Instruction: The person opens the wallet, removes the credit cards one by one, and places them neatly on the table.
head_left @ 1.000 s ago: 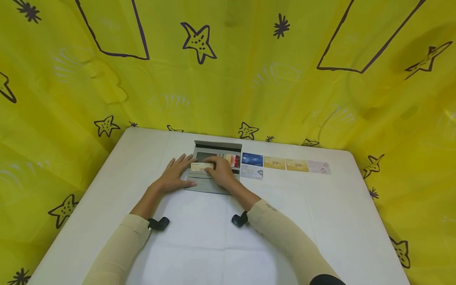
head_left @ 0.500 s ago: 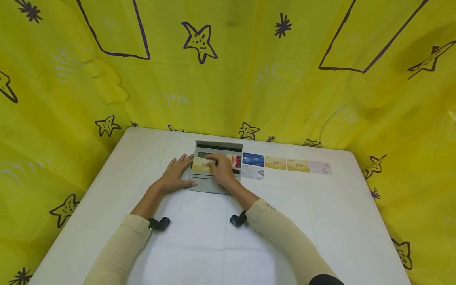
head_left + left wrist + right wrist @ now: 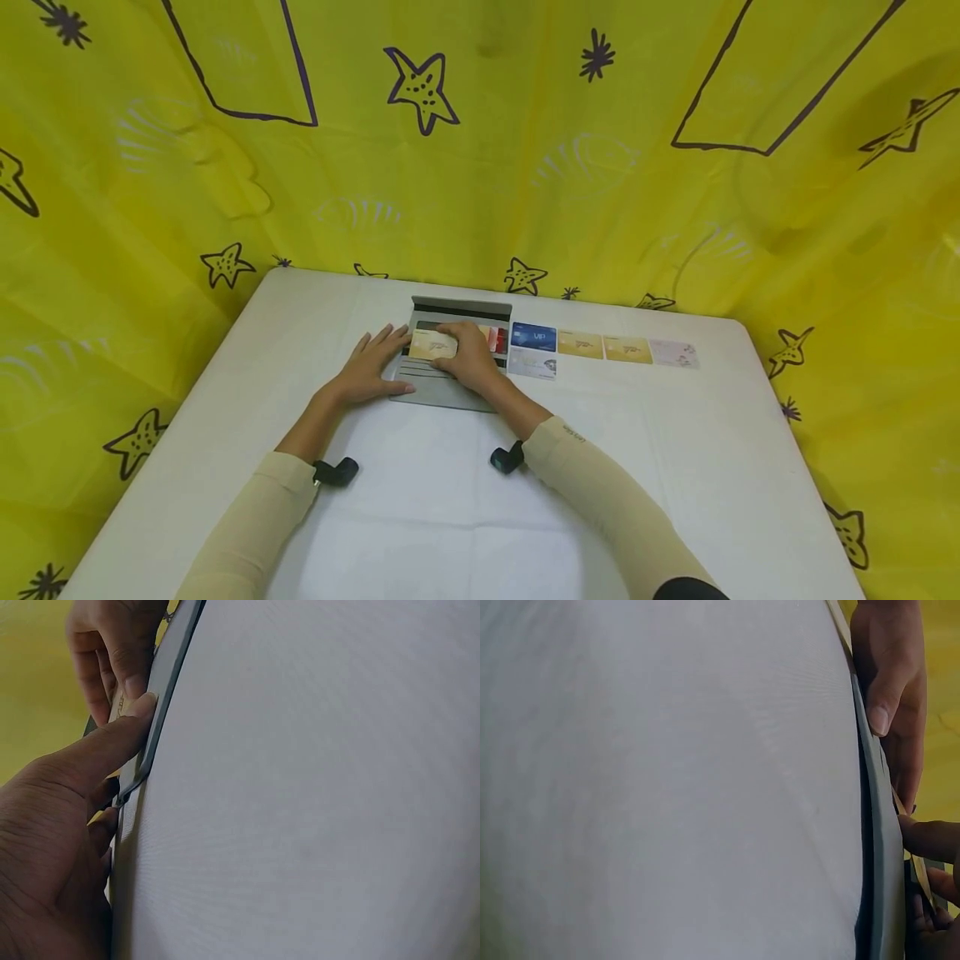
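Note:
An unfolded grey card wallet (image 3: 442, 395) lies on the white table. Along its left edge rests my left hand (image 3: 366, 367), fingers spread and straight, with the thumb on the lower corner; the left wrist view shows that thumb (image 3: 120, 746) pressing the wallet. My right hand (image 3: 471, 357) pinches a gold card (image 3: 431, 344) by its right end, over the wallet's left card slots. The card's full height shows in the head view. Beside the right hand, a red-and-white card (image 3: 497, 338) sits in the wallet's right side, partly covered by that hand.
Right of the wallet lie a blue VIP card (image 3: 533, 336), a silver card (image 3: 532, 363), two gold cards (image 3: 581, 344) and a pale floral card (image 3: 673, 352), in rows. A yellow patterned curtain (image 3: 480, 167) hangs behind the white table (image 3: 405, 517).
The gold card, partly inside a wallet slot one second ago, has come up and out, then shifted slightly right in my right hand's pinch. My left hand stays on the wallet.

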Demonstrator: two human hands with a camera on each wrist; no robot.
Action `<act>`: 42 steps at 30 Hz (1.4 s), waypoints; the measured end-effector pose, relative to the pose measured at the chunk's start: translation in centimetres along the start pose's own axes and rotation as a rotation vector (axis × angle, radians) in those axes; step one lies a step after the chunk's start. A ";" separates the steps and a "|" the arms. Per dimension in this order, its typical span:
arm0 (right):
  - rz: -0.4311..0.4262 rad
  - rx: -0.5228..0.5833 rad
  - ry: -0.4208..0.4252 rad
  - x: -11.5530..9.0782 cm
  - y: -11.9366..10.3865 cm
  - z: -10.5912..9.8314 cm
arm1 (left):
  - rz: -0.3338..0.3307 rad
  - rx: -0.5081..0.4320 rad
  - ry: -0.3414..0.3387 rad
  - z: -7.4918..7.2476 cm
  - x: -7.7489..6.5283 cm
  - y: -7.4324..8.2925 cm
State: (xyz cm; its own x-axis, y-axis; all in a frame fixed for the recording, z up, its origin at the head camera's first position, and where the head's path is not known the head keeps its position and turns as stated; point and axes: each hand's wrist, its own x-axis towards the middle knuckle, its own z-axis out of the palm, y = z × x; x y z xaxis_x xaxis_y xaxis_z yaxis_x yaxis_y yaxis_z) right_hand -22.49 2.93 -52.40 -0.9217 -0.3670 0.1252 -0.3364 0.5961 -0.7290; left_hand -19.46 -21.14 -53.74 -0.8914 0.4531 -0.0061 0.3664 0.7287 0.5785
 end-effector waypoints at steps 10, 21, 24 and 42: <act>-0.026 0.038 -0.006 -0.4 0.7 -0.7 | 0.000 0.007 0.003 0.1 -0.1 0.0; -0.037 0.119 0.072 -1.3 1.0 -3.0 | -0.008 0.005 0.006 0.0 0.0 0.4; -0.048 0.127 0.086 -1.7 1.0 -3.7 | -0.005 -0.004 0.004 -0.1 0.0 0.4; -0.139 0.115 0.115 -4.7 0.5 -6.8 | 0.005 0.004 0.009 0.1 0.0 0.3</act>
State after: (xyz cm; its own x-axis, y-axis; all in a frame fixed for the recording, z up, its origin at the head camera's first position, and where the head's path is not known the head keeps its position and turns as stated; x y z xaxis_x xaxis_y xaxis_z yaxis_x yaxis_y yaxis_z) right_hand -19.64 9.77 -48.76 -0.8862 -0.3525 0.3008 -0.4436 0.4577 -0.7705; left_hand -19.30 -20.85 -53.67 -0.8921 0.4518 0.0044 0.3718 0.7285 0.5754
